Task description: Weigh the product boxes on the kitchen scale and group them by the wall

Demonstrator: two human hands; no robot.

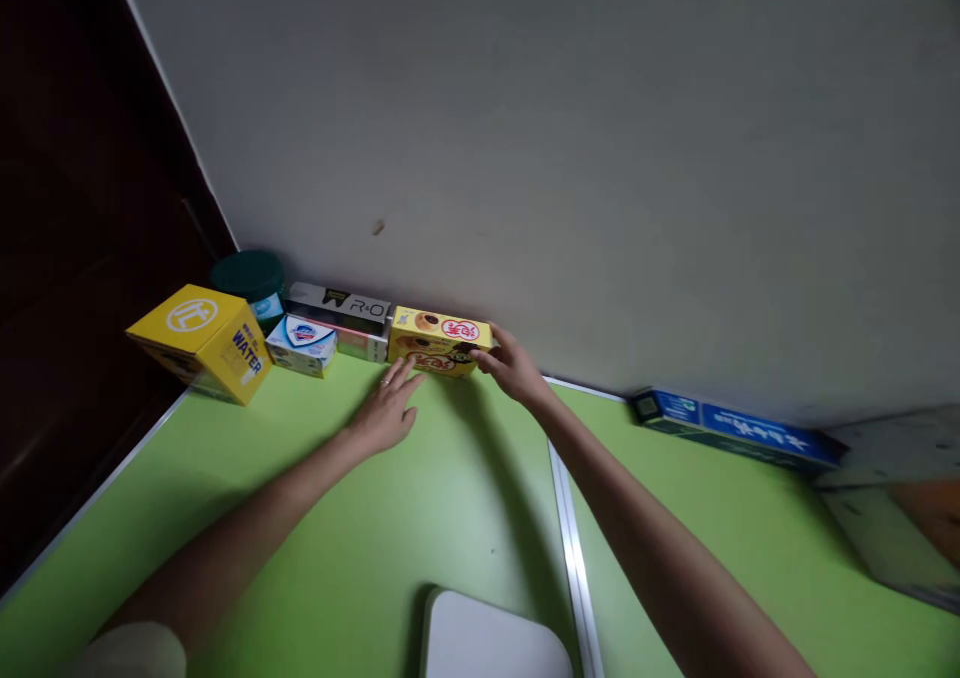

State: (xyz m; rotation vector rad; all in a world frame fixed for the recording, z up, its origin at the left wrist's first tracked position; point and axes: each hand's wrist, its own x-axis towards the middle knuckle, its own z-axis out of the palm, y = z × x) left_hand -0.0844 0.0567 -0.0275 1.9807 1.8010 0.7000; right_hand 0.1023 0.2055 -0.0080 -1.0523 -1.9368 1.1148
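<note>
A yellow snack box [439,342] with red lettering and pictures of round filled biscuits stands on the green tabletop, against the wall. My right hand [511,363] grips its right end, thumb on the front and fingers around the corner. My left hand [384,413] is open with fingers spread; its fingertips reach the lower left of the box front, and a ring shows on one finger. Directly left of the snack box is a long grey and black box [341,305] marked R&O. A white and blue soap box [302,345] sits in front of that one.
Farther left are a yellow WATER carton [206,343] and a dark green lidded tub [251,283]. A blue toothpaste box [735,428] lies along the wall at right, near a blurred large box [892,518]. A white rounded object [495,638] is at the near edge. A metal strip [571,558] crosses the table.
</note>
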